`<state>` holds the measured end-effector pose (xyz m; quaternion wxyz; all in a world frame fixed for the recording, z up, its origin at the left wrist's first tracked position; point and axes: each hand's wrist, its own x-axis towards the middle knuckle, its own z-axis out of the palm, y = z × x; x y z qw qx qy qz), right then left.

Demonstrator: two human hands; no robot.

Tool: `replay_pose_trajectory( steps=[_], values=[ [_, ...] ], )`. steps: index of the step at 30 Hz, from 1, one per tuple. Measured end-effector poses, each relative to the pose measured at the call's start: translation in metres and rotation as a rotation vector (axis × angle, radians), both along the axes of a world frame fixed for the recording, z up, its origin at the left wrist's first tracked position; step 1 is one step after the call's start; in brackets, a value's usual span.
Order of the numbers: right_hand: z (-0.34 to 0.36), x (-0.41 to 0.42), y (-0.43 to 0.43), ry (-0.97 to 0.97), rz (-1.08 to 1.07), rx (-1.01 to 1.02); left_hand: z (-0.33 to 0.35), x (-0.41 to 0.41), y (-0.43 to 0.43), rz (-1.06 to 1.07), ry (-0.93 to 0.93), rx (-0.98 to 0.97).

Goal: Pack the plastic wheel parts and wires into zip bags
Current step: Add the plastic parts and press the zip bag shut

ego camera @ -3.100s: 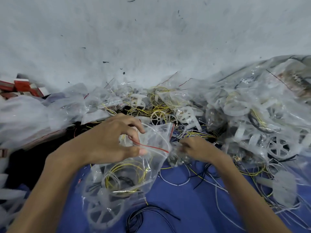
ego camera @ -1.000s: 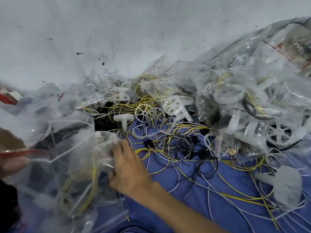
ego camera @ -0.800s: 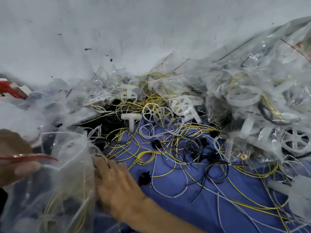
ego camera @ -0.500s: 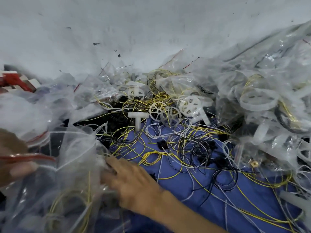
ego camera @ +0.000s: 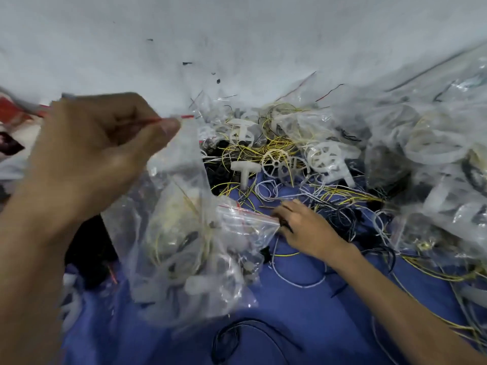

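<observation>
- Soft, even, bright light — no hard shadows on the pale grey wall (ego camera: 237,35).
- Motion blur smears the left hand (ego camera: 87,143) and its clear plastic zip bag (ego camera: 179,233).
- Frame edges bow — wide-angle.

Left hand (ego camera: 97,154): raised in the upper left of the frame, fingers curled, thumb and forefinger pinching the zip bag (ego camera: 184,233) at its top edge. Right hand (ego camera: 308,227): lower centre, palm down, fingers reaching leftward; fingertip grasp indeterminate. Both forearms bare.
</observation>
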<state>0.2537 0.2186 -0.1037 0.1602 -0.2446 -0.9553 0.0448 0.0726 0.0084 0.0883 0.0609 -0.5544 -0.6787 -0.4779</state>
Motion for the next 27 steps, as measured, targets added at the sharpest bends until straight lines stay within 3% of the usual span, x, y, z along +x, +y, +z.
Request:
replay_pose_trajectory(
  steps=[4,11,13,16,18,20,22,23,27],
  values=[
    [0.003,-0.002,-0.001,-0.054,-0.147,0.106,0.003,-0.003,0.007,0.129,-0.052,0.05],
    [-0.002,-0.001,-0.014,-0.156,-0.082,0.009,-0.008,-0.004,-0.013,0.14,-0.149,0.021],
    [0.01,-0.005,-0.02,0.162,-0.098,-0.234,-0.005,-0.001,-0.02,0.093,-0.158,0.063],
    [0.048,-0.01,-0.041,0.845,-0.109,-0.883,0.004,0.011,-0.025,-0.035,-0.15,0.123],
    [0.071,-0.01,-0.064,0.977,0.1,-0.995,0.013,0.019,-0.026,-0.144,-0.129,0.161],
    [0.089,-0.015,-0.09,0.711,0.366,-1.043,0.02,0.022,-0.025,-0.221,-0.096,0.199],
    [0.092,-0.02,-0.112,0.291,0.42,-0.963,0.025,0.021,-0.022,-0.259,-0.084,0.238],
    [0.091,-0.02,-0.121,0.211,0.414,-0.945,0.024,0.02,-0.021,-0.274,-0.085,0.258],
    [0.073,-0.014,-0.152,0.283,0.277,-0.99,0.012,0.007,-0.019,-0.31,-0.076,0.292]
  ],
)
